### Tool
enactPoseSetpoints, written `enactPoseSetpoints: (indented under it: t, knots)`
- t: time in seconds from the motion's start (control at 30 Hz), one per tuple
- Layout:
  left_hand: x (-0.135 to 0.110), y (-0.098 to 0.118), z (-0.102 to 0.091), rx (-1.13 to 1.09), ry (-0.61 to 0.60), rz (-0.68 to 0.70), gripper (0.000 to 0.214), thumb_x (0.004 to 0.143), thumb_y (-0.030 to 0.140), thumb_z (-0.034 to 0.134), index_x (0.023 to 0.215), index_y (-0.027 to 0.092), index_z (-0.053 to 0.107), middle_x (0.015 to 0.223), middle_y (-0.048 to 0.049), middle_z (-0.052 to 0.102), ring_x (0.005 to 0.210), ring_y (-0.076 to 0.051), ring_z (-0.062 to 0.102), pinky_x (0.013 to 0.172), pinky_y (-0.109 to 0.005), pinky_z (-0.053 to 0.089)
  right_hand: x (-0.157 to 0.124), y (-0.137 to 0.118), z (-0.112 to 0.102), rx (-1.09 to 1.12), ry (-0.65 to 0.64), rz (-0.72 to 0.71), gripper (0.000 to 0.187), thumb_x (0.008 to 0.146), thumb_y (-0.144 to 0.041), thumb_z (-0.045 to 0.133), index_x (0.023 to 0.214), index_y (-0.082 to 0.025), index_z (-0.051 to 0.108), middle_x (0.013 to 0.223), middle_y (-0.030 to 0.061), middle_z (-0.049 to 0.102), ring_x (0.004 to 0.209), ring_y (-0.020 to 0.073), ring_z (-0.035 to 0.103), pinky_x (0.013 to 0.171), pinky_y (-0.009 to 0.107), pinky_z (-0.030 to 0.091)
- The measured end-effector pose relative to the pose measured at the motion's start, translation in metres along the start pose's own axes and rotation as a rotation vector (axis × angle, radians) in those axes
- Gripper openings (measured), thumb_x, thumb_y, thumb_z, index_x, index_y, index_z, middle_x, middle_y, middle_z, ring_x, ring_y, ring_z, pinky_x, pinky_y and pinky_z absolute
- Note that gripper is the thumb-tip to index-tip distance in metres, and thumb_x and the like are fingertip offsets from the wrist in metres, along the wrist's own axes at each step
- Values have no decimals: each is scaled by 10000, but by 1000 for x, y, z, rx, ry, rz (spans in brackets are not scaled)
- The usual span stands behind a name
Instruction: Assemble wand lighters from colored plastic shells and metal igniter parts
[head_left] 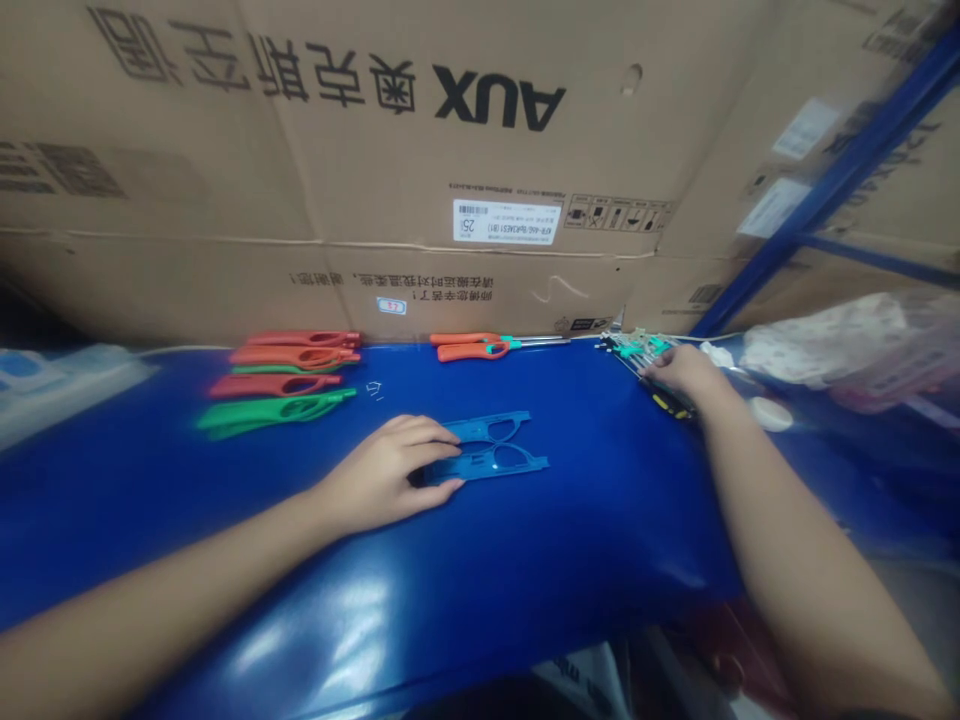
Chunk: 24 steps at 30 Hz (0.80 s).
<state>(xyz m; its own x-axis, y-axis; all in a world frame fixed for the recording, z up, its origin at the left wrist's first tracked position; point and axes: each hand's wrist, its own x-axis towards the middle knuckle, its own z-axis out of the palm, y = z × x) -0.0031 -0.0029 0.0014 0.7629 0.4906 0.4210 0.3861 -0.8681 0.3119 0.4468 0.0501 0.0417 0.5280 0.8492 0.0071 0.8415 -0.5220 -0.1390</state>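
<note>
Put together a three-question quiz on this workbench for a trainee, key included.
1. Open question: Which hand touches the blue pieces, and which is at the pile of metal rods?
2. True or false: The two orange handles lie between the blue pieces and the cardboard box.
3. Multiple choice: In the row of plastic handles on the left, what colour is the one nearest the person?
A) Red
B) Green
C) Blue

Key:
1. The left hand touches the blue pieces; the right hand is at the pile.
2. True.
3. B.
</note>
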Motion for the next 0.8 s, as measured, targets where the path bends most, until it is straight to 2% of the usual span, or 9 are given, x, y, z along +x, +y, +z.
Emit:
enactPoseSetpoints:
  t: [0.23, 0.6, 0.8]
  knots:
    - [0, -1, 0, 4, 4, 2, 243, 911, 370, 661, 1082, 211, 728, 1113, -79, 742, 1039, -233, 680, 947, -406, 515, 0, -3, 1, 10, 18, -6, 229, 720, -277, 710, 533, -202, 601, 542, 41, 583, 586, 203, 598, 557, 285, 430]
    - [-1, -1, 1, 7, -2, 5, 244, 920, 362, 662, 1091, 198, 717, 1124, -73, 738, 1042, -227, 677, 937, -393, 512, -11, -10, -13, 143, 159, 9, 134, 779, -231, 600, 660, -182, 637, 613, 64, 619, 628, 202, 600, 586, 280, 420]
    - [-1, -1, 1, 5, 0, 9, 242, 915, 349, 671, 1088, 187, 721, 1119, -73, 737, 1042, -225, 676, 942, -387, 510, -3, -1, -7, 231, 292, -67, 87, 775, -204, 574, 698, -186, 609, 627, 65, 606, 640, 209, 584, 630, 302, 446]
